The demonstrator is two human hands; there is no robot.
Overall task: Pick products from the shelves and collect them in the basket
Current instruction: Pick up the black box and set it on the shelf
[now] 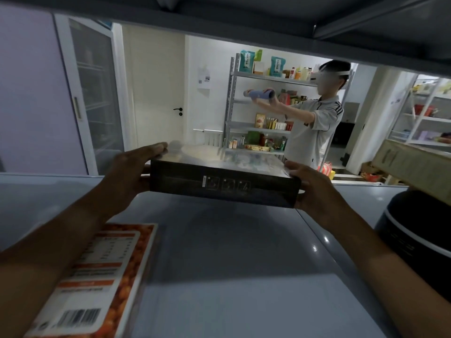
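Observation:
A flat dark box (224,184) with small icons on its near side hangs level above the grey shelf (219,252), between both of my hands. My left hand (131,172) grips its left end, fingers lying along the top edge. Round the right end curls my right hand (310,186), thumb on top. No basket is in view.
An orange-and-white product box (97,276) lies on the shelf under my left forearm. A black round container (419,230) stands at the right, with a tan box (415,167) above it. The shelf above (244,25) hangs low. Beyond, a person handles a roll at stocked racks (256,113).

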